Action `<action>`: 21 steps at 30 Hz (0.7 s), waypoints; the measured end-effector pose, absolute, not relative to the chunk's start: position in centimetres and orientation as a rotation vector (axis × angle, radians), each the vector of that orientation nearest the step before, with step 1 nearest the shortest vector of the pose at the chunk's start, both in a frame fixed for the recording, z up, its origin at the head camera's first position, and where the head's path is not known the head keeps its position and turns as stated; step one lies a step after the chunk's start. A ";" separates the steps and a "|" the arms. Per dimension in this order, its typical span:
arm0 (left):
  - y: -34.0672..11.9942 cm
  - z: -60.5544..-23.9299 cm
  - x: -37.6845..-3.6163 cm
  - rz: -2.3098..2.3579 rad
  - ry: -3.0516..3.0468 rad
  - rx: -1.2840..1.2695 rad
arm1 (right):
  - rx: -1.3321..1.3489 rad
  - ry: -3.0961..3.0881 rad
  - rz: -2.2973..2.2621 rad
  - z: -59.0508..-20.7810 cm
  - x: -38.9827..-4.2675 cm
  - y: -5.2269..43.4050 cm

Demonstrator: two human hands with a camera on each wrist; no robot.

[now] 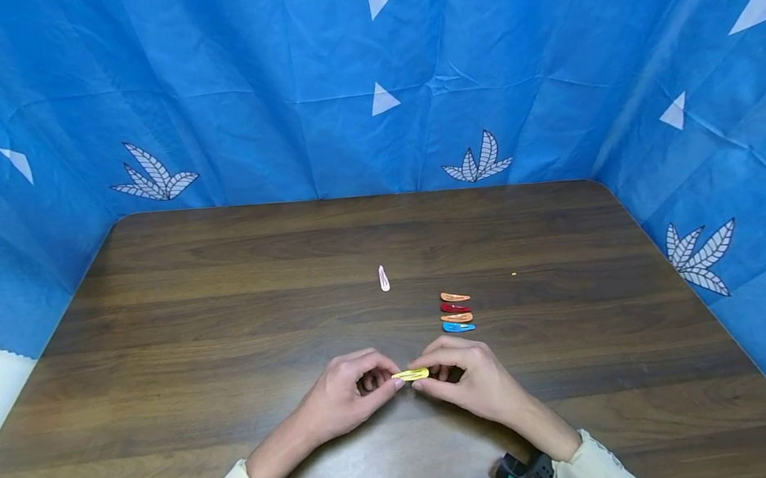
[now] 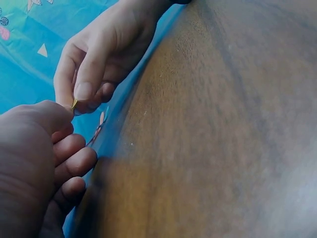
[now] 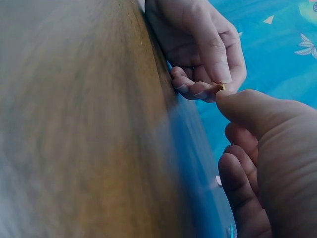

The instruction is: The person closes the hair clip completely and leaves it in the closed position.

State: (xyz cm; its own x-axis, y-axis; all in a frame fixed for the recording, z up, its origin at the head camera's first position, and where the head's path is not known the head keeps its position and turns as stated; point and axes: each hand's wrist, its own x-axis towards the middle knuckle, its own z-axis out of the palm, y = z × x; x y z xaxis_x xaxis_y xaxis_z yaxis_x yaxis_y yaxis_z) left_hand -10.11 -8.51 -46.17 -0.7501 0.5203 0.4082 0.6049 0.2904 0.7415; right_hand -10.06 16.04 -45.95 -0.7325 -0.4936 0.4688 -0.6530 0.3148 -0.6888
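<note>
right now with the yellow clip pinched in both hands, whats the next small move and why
Probably carry the yellow clip forward and to the right and lay it at the near end of the row of clips. Both the left hand and right hand pinch its ends, and four clips already lie side by side there, while a white clip lies apart.

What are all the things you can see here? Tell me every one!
Yellow metal snap hair clip: 1, yellow, pinched between both hands above the table's near middle.
Row of snap hair clips: 4, orange, red, orange, blue from far to near, lying on the table just beyond the right hand.
White snap hair clip: 1, white, alone on the table, farther back.
Dark brown wooden table: 1, brown, fills the middle.
Blue patterned cloth: 1, blue with white leaves and triangles, draped behind and at the sides.
Left hand: 1, pinches the clip's left end.
Right hand: 1, pinches its right end.
</note>
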 end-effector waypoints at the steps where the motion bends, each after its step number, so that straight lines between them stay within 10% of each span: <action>1: -8.5 -46.2 -10.1 -1.470 -2.449 -1.076 | 1.059 -2.405 1.384 -45.9 -10.0 16.1; 21: -8.7 -46.0 -10.1 -1.507 -2.458 -1.056 | 1.050 -2.430 1.353 -45.4 -9.8 16.0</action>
